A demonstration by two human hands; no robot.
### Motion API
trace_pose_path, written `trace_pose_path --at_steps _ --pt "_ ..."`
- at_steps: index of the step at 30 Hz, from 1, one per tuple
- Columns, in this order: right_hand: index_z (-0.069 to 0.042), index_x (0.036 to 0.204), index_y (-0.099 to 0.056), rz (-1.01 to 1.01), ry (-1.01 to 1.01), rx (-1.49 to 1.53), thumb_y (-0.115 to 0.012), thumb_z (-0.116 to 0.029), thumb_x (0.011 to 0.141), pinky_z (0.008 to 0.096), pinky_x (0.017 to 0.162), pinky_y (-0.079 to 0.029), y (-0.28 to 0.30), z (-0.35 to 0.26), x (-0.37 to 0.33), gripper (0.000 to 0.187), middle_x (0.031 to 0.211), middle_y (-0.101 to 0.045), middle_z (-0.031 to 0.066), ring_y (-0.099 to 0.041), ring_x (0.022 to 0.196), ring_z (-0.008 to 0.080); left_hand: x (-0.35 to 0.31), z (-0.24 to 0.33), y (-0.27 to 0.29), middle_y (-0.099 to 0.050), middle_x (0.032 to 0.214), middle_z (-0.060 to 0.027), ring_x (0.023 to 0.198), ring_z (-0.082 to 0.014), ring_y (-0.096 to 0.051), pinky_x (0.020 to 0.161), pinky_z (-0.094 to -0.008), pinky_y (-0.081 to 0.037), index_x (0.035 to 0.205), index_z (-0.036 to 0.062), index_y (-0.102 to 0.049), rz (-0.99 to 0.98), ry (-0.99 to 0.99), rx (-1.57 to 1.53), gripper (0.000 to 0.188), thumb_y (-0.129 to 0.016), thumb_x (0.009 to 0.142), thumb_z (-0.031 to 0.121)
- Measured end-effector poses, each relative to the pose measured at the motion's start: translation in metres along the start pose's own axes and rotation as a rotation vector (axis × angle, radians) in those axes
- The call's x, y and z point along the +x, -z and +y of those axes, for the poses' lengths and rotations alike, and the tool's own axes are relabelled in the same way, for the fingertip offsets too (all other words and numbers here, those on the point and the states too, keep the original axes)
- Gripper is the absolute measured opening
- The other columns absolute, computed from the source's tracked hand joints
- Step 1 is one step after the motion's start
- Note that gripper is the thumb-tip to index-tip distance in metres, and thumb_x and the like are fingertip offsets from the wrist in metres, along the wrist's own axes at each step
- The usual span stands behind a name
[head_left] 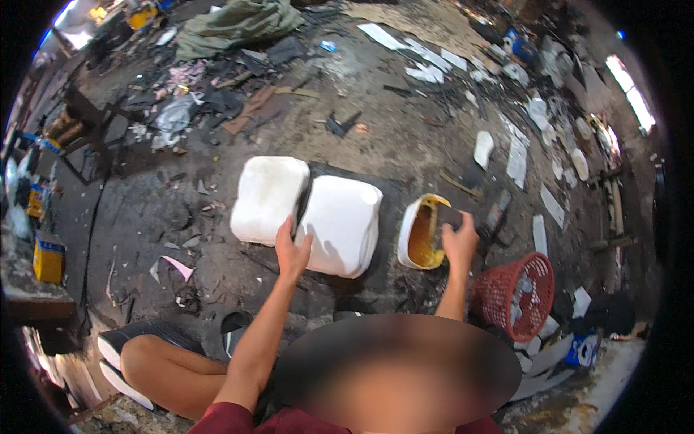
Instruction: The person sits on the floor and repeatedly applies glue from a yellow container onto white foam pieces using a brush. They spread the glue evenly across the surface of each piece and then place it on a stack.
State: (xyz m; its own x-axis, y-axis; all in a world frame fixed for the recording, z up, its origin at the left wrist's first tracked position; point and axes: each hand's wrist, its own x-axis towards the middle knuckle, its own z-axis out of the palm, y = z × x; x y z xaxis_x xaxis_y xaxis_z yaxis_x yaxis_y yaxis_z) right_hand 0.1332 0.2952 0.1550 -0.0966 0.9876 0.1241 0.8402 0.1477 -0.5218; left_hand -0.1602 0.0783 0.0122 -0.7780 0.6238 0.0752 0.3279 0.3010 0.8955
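Note:
Two stacks of white sheets with rounded corners lie side by side in front of me: the left stack (269,195) and the right stack (340,224). My left hand (293,252) rests at the near end of the gap between them, thumb and fingers apart, touching the stack edges. Right of the stacks stands a white oblong tub (405,235) with amber liquid inside and yellowish residue on its rim. Over the tub's right side, my right hand (460,239) grips a dark flat piece (449,215); its lower end is hard to make out.
A red perforated basket (495,296) with pale scraps stands right of my right forearm. Offcuts and white strips (517,152) litter the dark floor. A yellow-and-blue can (48,258) sits far left, and a green cloth heap (238,29) lies at the back.

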Motion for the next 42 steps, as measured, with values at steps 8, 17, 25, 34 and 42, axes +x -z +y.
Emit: trace_pose_path --at_steps 8,17,25,34,42 --pt "-0.001 0.116 -0.063 -0.373 -0.06 -0.285 -0.07 -0.014 0.08 0.0514 0.087 -0.054 -0.075 0.018 0.006 0.038 0.101 -0.07 0.0254 -0.067 0.098 0.0459 0.068 0.01 -0.036 -0.048 0.138 -0.0396 0.128 -0.0482 -0.051 0.109 -0.0442 -0.041 0.153 -0.0104 -0.018 -0.332 0.141 0.167 0.1 -0.074 0.078 0.026" --pt "-0.005 0.121 -0.06 -0.499 0.063 0.136 -0.068 -0.009 0.085 0.0421 0.087 -0.052 0.091 0.074 -0.009 0.037 0.11 -0.07 0.0132 -0.067 0.102 0.0304 0.079 0.028 -0.017 -0.059 0.136 -0.0271 0.13 -0.0312 -0.056 0.104 -0.0337 -0.045 0.158 -0.0029 -0.007 -0.479 0.388 -0.128 0.101 -0.069 0.081 0.015" --pt "-0.019 0.118 -0.063 -0.301 0.266 -0.508 -0.066 -0.013 0.084 0.0523 0.072 -0.051 0.097 0.044 -0.031 0.034 0.088 -0.071 0.0144 -0.068 0.088 0.0392 -0.004 0.044 -0.018 -0.057 0.136 -0.0244 0.131 -0.0372 -0.052 0.112 -0.0435 -0.04 0.142 -0.0023 -0.047 -0.388 -0.364 0.231 0.065 -0.07 0.082 0.013" --pt "-0.012 0.118 -0.065 -0.011 0.564 0.179 -0.069 -0.017 0.086 0.0434 0.079 -0.053 0.071 -0.091 0.036 0.033 0.1 -0.072 0.0188 -0.069 0.095 0.0399 -0.071 0.02 -0.007 -0.053 0.146 -0.0161 0.139 -0.0337 -0.046 0.118 -0.0445 -0.037 0.135 0.0008 -0.055 -0.492 -0.657 0.444 0.054 -0.055 0.082 -0.002" --pt "0.0 0.135 -0.049 -0.464 0.263 -0.178 -0.061 -0.024 0.088 0.0537 0.085 -0.053 -0.123 -0.133 -0.011 0.054 0.098 -0.069 0.0317 -0.068 0.098 0.0458 -0.081 0.013 -0.007 -0.055 0.144 -0.0156 0.137 -0.0312 -0.049 0.116 -0.0434 -0.039 0.133 0.0002 -0.056 -0.435 -0.666 0.443 0.052 -0.058 0.081 0.001"
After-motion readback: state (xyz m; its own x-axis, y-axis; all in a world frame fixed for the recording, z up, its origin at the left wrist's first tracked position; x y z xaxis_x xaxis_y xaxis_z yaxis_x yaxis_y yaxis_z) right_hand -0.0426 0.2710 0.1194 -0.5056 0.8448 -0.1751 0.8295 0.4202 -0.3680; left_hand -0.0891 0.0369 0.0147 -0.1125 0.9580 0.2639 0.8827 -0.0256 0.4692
